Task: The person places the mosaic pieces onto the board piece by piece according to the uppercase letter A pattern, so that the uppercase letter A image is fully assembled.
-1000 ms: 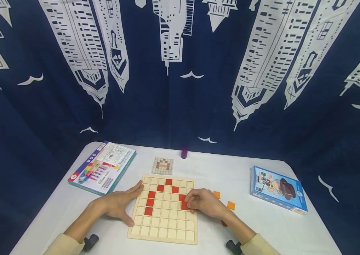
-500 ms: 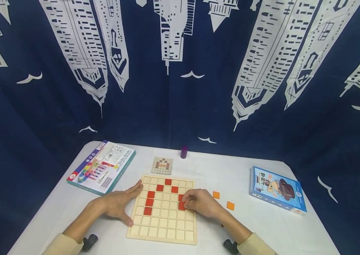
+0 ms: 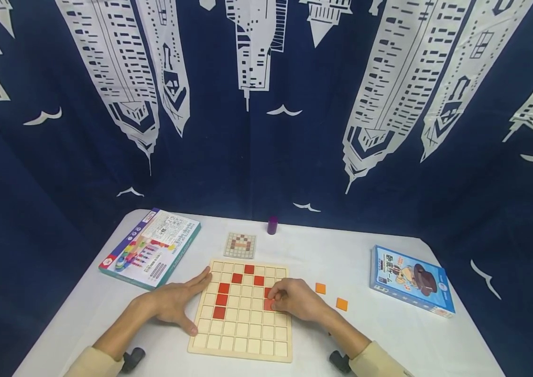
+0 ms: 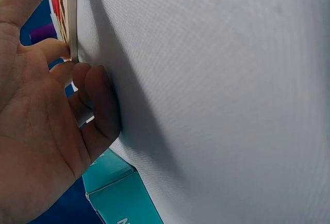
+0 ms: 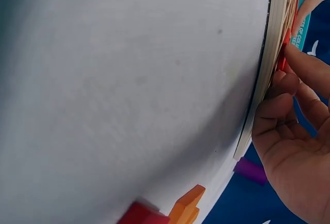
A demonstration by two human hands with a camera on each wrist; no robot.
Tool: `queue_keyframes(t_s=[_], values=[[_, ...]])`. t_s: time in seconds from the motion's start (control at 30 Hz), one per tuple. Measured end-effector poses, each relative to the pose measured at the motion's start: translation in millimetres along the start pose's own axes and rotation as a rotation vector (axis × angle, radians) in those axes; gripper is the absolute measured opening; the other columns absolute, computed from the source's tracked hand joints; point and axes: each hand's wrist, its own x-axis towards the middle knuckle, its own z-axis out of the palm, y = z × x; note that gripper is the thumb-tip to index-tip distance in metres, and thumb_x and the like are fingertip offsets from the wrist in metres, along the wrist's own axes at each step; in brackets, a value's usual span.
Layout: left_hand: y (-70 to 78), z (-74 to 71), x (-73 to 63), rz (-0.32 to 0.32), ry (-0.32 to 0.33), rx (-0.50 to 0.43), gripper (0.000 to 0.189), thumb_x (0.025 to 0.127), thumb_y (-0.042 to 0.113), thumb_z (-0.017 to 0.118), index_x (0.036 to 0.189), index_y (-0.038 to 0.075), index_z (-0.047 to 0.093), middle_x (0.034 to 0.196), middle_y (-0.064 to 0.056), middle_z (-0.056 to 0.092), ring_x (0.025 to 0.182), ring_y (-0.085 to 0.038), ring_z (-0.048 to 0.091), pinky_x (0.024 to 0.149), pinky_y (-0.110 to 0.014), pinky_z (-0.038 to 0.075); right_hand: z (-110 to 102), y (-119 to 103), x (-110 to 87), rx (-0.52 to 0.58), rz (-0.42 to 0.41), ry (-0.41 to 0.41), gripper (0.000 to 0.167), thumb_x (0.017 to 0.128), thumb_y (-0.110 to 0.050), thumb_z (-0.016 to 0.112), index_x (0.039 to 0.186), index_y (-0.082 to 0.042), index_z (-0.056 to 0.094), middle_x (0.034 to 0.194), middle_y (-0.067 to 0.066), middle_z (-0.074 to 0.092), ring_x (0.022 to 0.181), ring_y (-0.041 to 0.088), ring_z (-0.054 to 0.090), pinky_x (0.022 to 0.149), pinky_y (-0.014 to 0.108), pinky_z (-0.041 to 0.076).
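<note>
A pale wooden grid board [image 3: 242, 330] lies on the white table, with several red square tiles [image 3: 221, 299] set in its cells in a peaked outline. My left hand [image 3: 175, 302] is spread along the board's left side, thumb and fingertips touching its edge; the left wrist view shows the palm and the board's rim [image 4: 72, 18]. At the board's right side, my right hand [image 3: 296, 298] pinches a red square tile [image 3: 268, 304] lying in its cell. Its fingers partly cover that tile and the one above it. Behind the board lies a small pattern card [image 3: 240, 245].
Two orange tiles [image 3: 341, 304] lie right of the board. A loose red tile [image 5: 142, 214] shows in the right wrist view. A purple cylinder [image 3: 272, 225] stands behind the board. Flat game boxes lie left [image 3: 153, 248] and right [image 3: 412, 280].
My right hand has shifted slightly left with the red tile, which now sits in line with its cell under the tile above. The left hand stays at the board's edge.
</note>
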Motion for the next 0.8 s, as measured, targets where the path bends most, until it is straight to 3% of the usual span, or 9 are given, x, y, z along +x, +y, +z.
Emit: queue_keyframes(t_s=[0.8], values=[[2.0,-1.3,-2.4,0.008,0.003,-0.016,0.134,0.056,0.053,0.092,0.162,0.014,0.020,0.170,-0.003,0.003,0.149,-0.038,0.029,0.115,-0.059,0.032,2.5,-2.7,0.6,-0.039,0.001,-0.005,0.010,0.084,-0.010,0.080,0.090,-0.018,0.076,0.081,-0.015,0.064,0.074,0.003,0.054,0.067,0.021,0.048]])
